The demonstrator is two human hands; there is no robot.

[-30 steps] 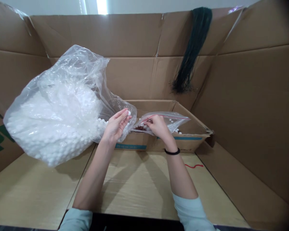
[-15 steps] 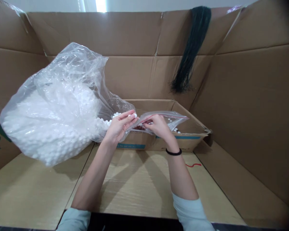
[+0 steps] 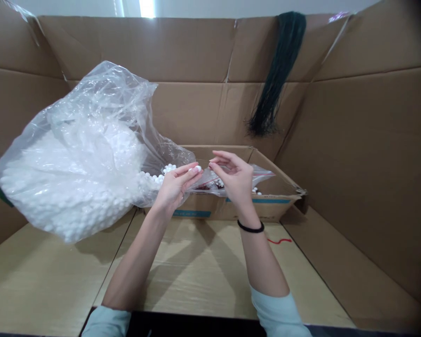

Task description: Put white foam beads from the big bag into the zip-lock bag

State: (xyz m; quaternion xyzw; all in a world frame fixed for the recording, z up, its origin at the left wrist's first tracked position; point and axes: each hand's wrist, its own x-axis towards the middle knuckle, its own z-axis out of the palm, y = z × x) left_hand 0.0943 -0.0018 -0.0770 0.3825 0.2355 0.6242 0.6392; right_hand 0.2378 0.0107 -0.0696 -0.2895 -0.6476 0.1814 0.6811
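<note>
My left hand (image 3: 173, 187) holds a small white ball (image 3: 197, 168) between its thumb and fingers. Just to the right, my right hand (image 3: 235, 178) is raised, thumb and index finger pinched together near the ball. Something tiny and dark seems to be at its fingertips, too small to name. Beneath both hands lies a clear zip bag (image 3: 264, 174) with a red seal line and small dark red pieces inside, partly covered by my right hand. It rests in an open cardboard box (image 3: 217, 206).
A large clear plastic bag (image 3: 70, 173) full of white balls stands at the left, its mouth spilling into the box. Dark green strands (image 3: 280, 70) hang over the back cardboard wall (image 3: 189, 107). A red string (image 3: 279, 241) lies on the table (image 3: 196, 267).
My right hand has come up out of the zip bag and moved beside the ball in my left hand. The zip bag has sunk flatter. My left hand has barely moved.
</note>
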